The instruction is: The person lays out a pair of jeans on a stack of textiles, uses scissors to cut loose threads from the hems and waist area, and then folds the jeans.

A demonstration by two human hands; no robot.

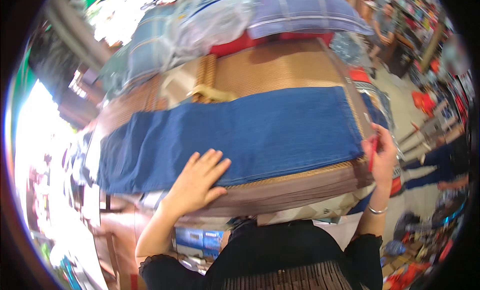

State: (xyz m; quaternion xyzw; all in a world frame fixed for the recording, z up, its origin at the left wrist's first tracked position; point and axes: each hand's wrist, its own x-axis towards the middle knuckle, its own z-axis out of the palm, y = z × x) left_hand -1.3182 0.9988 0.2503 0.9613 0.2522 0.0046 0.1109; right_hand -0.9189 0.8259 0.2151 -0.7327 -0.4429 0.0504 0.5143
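A long piece of blue denim-like cloth (262, 128) lies across a stack of woven mats (281, 64). My left hand (200, 181) rests palm down on its near edge, left of the middle, fingers spread. At the cloth's right end is my right hand (380, 151), closed around a slim red tool (372, 154); what kind of tool it is cannot be made out. The cloth looks wrinkled toward its left end and flatter on the right. Brown fabric (300, 185) hangs under the mats' near edge.
Plaid pillows (307, 16) and a clear plastic bag (215, 23) lie at the far side. A rolled mat (206, 76) stands out behind the cloth. Blue boxes (198, 239) sit below, in front of me. Other people (384, 25) and piled goods are at the right.
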